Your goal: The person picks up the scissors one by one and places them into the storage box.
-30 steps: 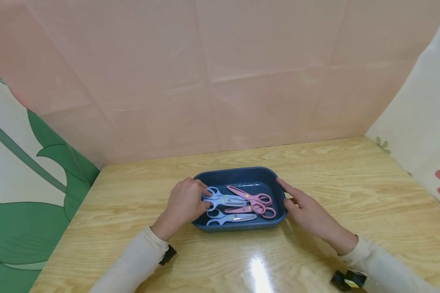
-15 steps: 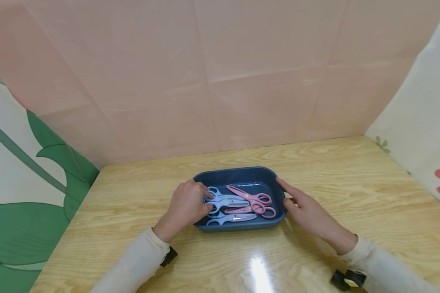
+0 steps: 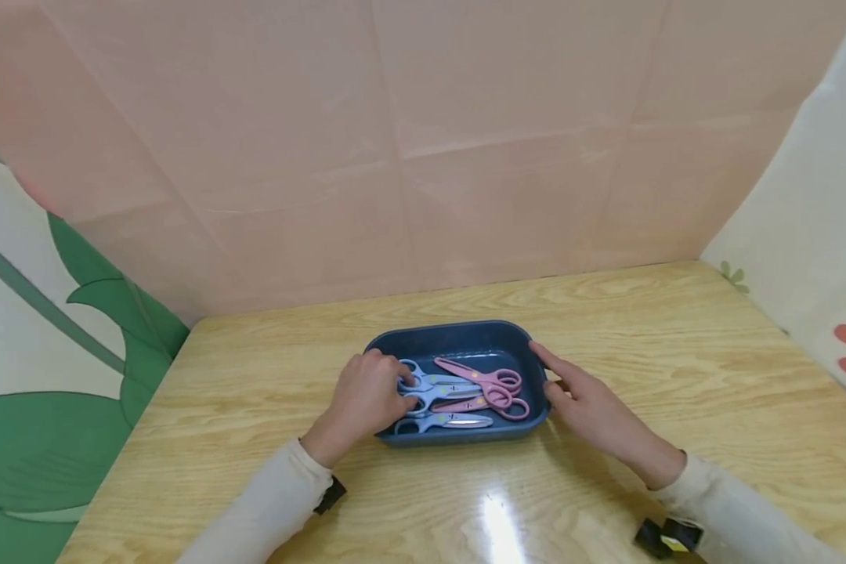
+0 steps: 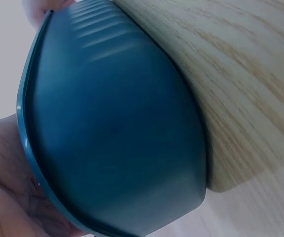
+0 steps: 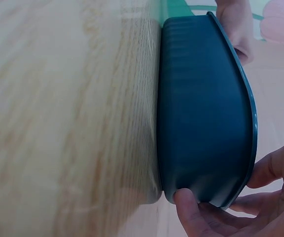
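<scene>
A dark blue tray stands on the table with blue-handled and pink-handled scissors lying in it. Over the tray's left end, my left hand pinches the handles of blue scissors with thumb and fingers; parts of the handles are hidden by the fingers. Beside these lie other blue scissors near the front wall, and pink scissors on the right, partly overlapping. At the tray's right end my right hand grips the end wall, fingers spread over rim and outside. In the left wrist view, the tray's outer wall hides the scissors.
The light wood-grain table reaches back to a pink sheet. A patterned green and white panel borders the left side, and a white flowered sheet the right. A small black device sits at the right wrist.
My left hand has shifted slightly to the right, and the blue scissors it pinches have slid right with it. My right hand stays on the tray's end.
</scene>
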Motion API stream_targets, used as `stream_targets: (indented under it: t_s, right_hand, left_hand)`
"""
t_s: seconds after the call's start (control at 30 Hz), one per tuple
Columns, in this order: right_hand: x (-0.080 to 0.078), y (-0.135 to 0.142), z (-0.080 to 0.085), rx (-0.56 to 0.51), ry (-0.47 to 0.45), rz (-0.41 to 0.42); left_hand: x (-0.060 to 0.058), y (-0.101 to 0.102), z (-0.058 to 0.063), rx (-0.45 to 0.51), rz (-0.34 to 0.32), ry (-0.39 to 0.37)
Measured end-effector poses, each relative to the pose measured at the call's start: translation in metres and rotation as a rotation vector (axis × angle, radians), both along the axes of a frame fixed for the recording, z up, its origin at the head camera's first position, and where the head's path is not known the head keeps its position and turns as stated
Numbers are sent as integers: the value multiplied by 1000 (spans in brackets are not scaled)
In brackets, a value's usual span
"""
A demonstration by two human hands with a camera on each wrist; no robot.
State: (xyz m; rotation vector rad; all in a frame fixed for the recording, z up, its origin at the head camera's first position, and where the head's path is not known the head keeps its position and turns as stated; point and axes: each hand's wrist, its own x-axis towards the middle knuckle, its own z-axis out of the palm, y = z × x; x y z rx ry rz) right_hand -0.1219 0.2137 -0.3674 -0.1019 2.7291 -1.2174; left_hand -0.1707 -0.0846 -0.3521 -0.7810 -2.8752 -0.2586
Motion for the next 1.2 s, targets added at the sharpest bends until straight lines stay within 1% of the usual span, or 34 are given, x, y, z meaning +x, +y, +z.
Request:
stream_targets:
  t_s: [0.23, 0.47, 0.63, 0.9, 1.1, 1.2]
  right_hand:
    - [-1, -1, 0, 5, -6, -3]
    - [0, -2, 1, 0, -10, 2]
    - [1, -3, 1, -2, -4, 7]
    - [1, -3, 2, 9, 16, 23]
    - [1, -4, 2, 12, 18, 31]
    - [1, -4, 2, 15, 9, 27]
  left_hand:
    - [0, 1, -2, 26, -18, 30]
    - [-1, 1, -5, 62, -2, 6]
    - [-2, 3, -8, 57, 1, 22]
    - [-2, 5, -8, 51, 6, 45]
    - [-3, 7, -10, 52, 24, 28]
    - [-4, 6, -11, 69, 25, 15]
